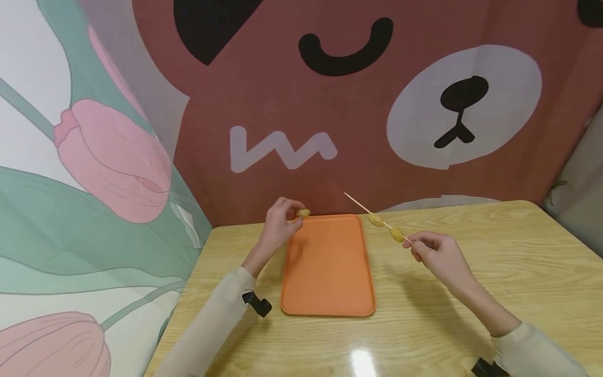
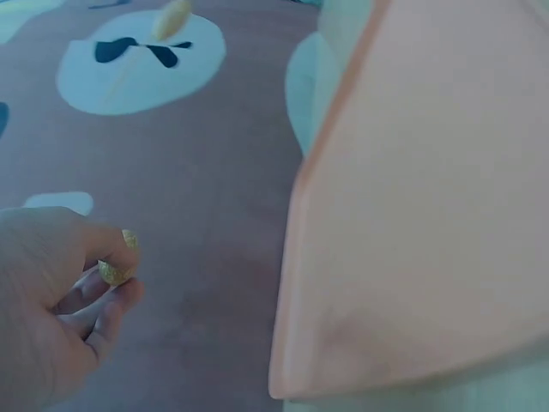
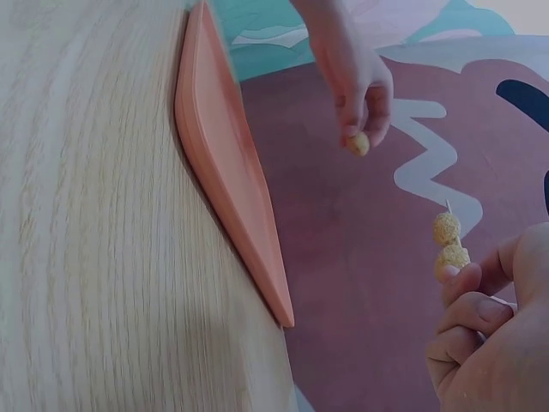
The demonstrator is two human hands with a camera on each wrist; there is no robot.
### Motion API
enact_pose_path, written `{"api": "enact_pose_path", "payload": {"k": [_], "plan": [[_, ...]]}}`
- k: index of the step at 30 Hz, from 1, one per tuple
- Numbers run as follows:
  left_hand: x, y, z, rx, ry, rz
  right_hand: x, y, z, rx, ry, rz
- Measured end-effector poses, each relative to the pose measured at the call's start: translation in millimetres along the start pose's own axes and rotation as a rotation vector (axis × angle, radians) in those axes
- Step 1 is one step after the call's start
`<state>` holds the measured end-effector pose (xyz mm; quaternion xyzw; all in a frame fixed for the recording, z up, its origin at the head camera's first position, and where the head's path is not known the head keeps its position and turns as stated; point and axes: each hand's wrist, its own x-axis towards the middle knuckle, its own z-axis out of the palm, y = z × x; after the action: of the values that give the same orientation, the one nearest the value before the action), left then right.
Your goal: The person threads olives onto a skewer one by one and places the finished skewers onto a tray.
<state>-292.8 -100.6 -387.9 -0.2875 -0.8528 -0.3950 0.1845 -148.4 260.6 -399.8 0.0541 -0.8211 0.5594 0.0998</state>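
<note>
My left hand [image 1: 281,222] pinches a small yellow-brown ball [image 1: 303,213] between thumb and fingertips, over the far left corner of the orange tray [image 1: 332,267]. In the left wrist view the fingers partly cover this crumbly-looking ball [image 2: 114,273]. To the right of the tray, my right hand [image 1: 443,259] grips a thin wooden skewer [image 1: 356,202] by its near end. Two similar balls [image 1: 397,234] are threaded on it, both nearer the hand than the tip. The skewer slants up and left, its bare tip pointing away. In the right wrist view the threaded balls [image 3: 445,228] sit just beyond the fingertips.
The tray lies on a wood-grain table [image 1: 245,335], its long side running away from me. Behind the table stands a wall [image 1: 264,193] printed with a bear face, and a tulip print [image 1: 118,162] covers the left side. Dark wrist mounts [image 1: 257,304] are on both sleeves.
</note>
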Motion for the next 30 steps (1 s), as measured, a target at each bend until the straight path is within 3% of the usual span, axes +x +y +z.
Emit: {"api": "enact_pose_path", "payload": {"k": [5,14,19,25,30], "plan": [[-6.1,12.8,-6.5,-0.097,0.006,0.004,-1.9,-1,3,0.011,-0.018,0.010],[-17.6,24.9,-12.6,-0.110,0.005,-0.020,-7.1,-10,8,0.037,-0.072,0.004],[-20.5,28.1,-15.1,-0.230,0.014,-0.014,-8.5,-15,10,0.029,-0.081,-0.009],[-26.1,31.0,-19.3,-0.399,-0.011,-0.054,-10.8,-19,14,0.016,-0.102,-0.021],[-31.1,43.8,-26.4,-0.451,-0.039,-0.069,-12.8,-22,17,-0.016,-0.114,-0.035]]}}
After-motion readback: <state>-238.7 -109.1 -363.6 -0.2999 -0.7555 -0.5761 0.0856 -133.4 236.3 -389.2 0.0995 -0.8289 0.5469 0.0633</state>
